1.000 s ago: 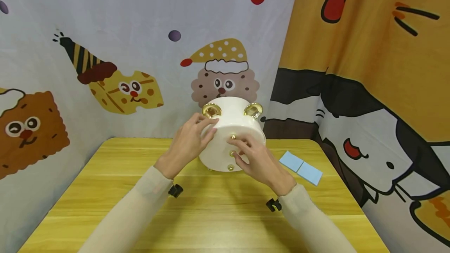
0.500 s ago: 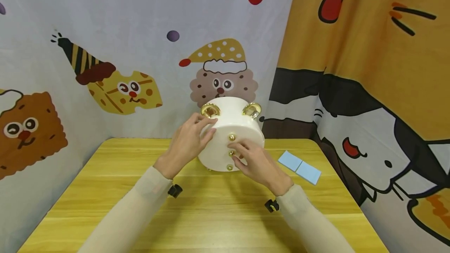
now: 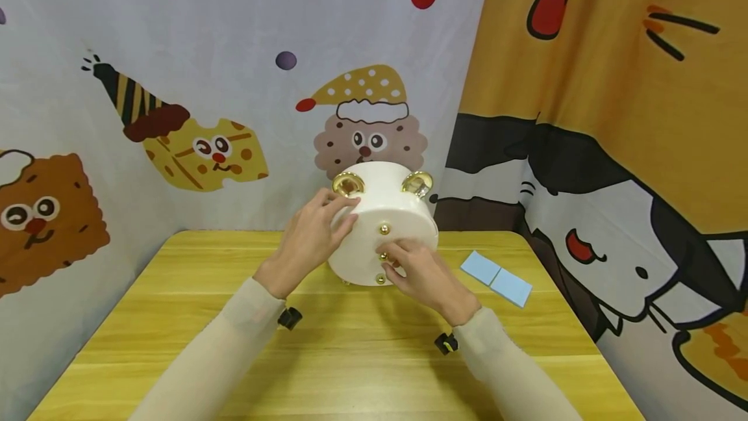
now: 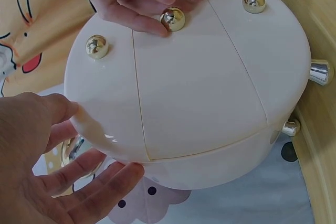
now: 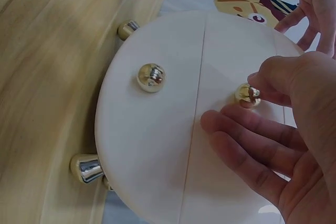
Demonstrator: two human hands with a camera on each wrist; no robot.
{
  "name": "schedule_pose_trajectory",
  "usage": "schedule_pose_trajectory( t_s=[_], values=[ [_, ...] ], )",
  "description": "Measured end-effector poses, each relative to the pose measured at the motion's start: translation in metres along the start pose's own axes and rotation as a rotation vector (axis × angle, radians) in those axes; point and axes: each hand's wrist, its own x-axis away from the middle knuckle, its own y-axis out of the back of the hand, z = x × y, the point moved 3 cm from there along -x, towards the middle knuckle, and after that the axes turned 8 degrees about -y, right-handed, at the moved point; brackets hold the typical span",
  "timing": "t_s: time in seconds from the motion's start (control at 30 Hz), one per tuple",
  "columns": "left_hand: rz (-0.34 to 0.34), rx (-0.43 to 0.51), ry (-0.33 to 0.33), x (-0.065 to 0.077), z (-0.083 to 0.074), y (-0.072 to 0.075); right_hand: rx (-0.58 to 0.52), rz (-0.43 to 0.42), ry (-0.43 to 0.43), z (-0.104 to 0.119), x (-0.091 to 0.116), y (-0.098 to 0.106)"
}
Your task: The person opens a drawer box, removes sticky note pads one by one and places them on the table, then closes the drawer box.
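Note:
A white rounded drawer box [image 3: 374, 187] with two gold ears stands on the table. Three round gold knobs run down its front, the top knob [image 3: 384, 229] among them. My left hand [image 3: 310, 232] rests its spread fingers on the box's upper left edge; in the left wrist view its fingertips [image 4: 134, 170] lie right at the front rim. My right hand [image 3: 426, 275] has thumb and index finger on either side of the middle knob [image 5: 248, 95], pinching it. The bottom knob [image 5: 151, 77] shows just below. The drawer seams look closed flush.
Two light blue square pads [image 3: 497, 278] lie side by side on the wooden table [image 3: 350, 356], right of the box. Behind the table hangs a printed cloth [image 3: 222, 70] with cartoon figures. Short gold feet [image 5: 86, 169] hold up the box.
My right hand has moved down from between the top and middle knobs, and its fingers have closed in on the middle knob. The left hand keeps its place on the box.

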Motion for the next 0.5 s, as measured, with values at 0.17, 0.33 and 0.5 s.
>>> schedule_pose_trajectory(
  t_s=[0.17, 0.33, 0.5],
  values=[
    [0.006, 0.0, 0.003, 0.0003, -0.0004, 0.0006, -0.029, 0.012, -0.018, 0.0, -0.0001, -0.0035],
    [0.012, 0.0, 0.01, 0.0003, 0.0, 0.0002, -0.036, 0.008, -0.015, -0.0002, -0.0008, -0.0057],
    [0.012, 0.001, 0.015, 0.0004, 0.0007, -0.0002, -0.039, 0.013, -0.01, 0.0, -0.0011, -0.0069]
  ],
)
